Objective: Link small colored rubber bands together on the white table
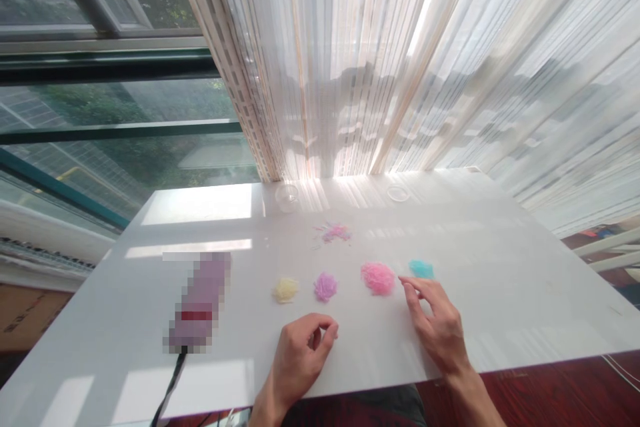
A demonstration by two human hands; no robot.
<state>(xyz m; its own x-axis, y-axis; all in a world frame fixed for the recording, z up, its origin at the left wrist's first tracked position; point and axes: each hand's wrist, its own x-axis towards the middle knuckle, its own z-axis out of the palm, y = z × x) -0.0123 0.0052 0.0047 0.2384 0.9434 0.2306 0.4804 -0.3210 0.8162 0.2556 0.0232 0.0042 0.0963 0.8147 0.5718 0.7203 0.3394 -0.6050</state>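
My right hand (436,327) hovers between a pink pile (379,279) and a blue pile (421,269) of small thin pieces. Its thumb and index finger are pinched; whether a piece is between them is too small to tell. Closer to me, my left hand (306,352) rests near the table's front edge, fingers curled and thumb against index finger, with anything inside hidden. Beyond it lie a purple pile (326,287) and a yellow pile (286,290) of similar pieces. Farther back, a loose pile of mixed colours (336,233) is spread out.
A clear round container (287,198) and a clear round lid or ring (399,194) stand at the back of the white table (520,280). On the left is a pixelated purple object (203,300) with a black cord (170,383). Sheer curtains (350,80) hang behind.
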